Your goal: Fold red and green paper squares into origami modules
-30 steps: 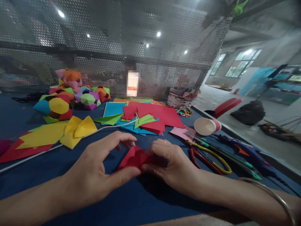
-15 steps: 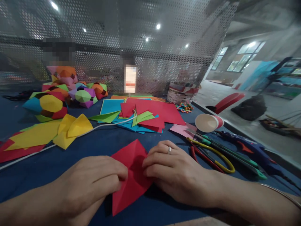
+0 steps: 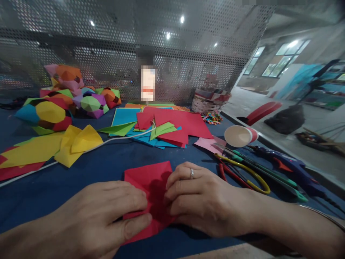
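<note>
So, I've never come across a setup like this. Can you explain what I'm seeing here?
There's no machine: these are a person's bare left hand and right hand. Every picture comes from one camera worn on the head, looking forward and down.

The fingers of both hands are on a creased red sheet, one hand at each side; whether they pinch or only press it is unclear.

On the blue surface beyond lie a pile of coloured paper, yellow pieces and, to the left, multicoloured paper shapes. To the right are a cup on its side and several tools.
</note>
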`<state>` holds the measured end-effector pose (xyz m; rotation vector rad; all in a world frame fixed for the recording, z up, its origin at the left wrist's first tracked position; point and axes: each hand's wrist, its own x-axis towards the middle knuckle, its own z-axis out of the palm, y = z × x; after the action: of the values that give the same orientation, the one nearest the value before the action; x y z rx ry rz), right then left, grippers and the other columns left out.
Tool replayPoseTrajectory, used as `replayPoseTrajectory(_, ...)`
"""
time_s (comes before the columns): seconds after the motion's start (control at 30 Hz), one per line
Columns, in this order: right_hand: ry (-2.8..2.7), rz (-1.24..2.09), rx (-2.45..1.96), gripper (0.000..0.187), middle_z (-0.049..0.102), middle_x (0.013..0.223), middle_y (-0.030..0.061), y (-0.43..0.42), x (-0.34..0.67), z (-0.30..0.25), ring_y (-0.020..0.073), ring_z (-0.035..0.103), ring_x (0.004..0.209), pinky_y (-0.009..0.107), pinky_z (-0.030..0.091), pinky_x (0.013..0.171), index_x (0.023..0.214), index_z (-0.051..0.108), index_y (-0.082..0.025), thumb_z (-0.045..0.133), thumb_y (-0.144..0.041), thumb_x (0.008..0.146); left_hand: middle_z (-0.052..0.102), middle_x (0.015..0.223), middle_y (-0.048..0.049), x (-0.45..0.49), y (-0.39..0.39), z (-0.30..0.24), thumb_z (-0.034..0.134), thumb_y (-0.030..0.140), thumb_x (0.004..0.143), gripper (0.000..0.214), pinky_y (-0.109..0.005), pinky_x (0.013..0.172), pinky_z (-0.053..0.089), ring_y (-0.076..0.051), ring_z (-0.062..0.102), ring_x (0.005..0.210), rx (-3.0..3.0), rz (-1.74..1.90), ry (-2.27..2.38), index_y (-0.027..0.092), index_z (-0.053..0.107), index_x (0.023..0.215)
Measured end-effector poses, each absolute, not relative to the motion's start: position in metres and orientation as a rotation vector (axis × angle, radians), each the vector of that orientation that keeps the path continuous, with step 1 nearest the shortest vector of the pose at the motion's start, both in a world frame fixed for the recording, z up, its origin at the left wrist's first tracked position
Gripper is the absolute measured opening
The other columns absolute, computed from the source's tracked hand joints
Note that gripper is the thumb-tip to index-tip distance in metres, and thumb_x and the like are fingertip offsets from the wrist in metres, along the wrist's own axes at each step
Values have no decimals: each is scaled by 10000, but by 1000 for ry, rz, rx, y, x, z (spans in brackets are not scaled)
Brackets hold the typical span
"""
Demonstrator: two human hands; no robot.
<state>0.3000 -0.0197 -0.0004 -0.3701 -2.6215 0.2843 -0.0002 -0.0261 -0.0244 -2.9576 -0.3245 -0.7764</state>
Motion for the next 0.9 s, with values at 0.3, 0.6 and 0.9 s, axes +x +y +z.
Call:
replayPoseTrajectory(0.3, -2474, 843, -399, 99, 841, 995, 60, -4, 302, 0, 164, 788, 1010, 337, 553, 1041, 960, 779, -176, 760, -162, 1056, 836, 1132, -68, 1, -17, -24, 501, -56, 850, 461, -311, 1088, 627, -190, 810, 1069, -2951, -926, -352, 195, 699, 1181)
replayPoseTrajectory(0.6, -2327, 841, -870, 219, 751, 870, -11, -21, 291, -3, 141, 675, 847, 278, 521, 837, 832, 719, -192, 866, -235, 988, 822, 1159, 10, -1, -20, -28, 668, 116, 1072, 292, -241, 1043, 596, -142, 784, 1042, -3269, -677, -435, 315, 746, 1271)
replayPoseTrajectory(0.9, -2302, 674, -1142, 304, 649, 851, -16, -29, 276, -9, 157, 555, 804, 322, 405, 787, 785, 648, -178, 887, -243, 962, 785, 985, 30, 7, -26, -29, 595, 100, 1080, 250, -237, 832, 582, -128, 749, 878, -3225, -805, -505, 297, 721, 1167)
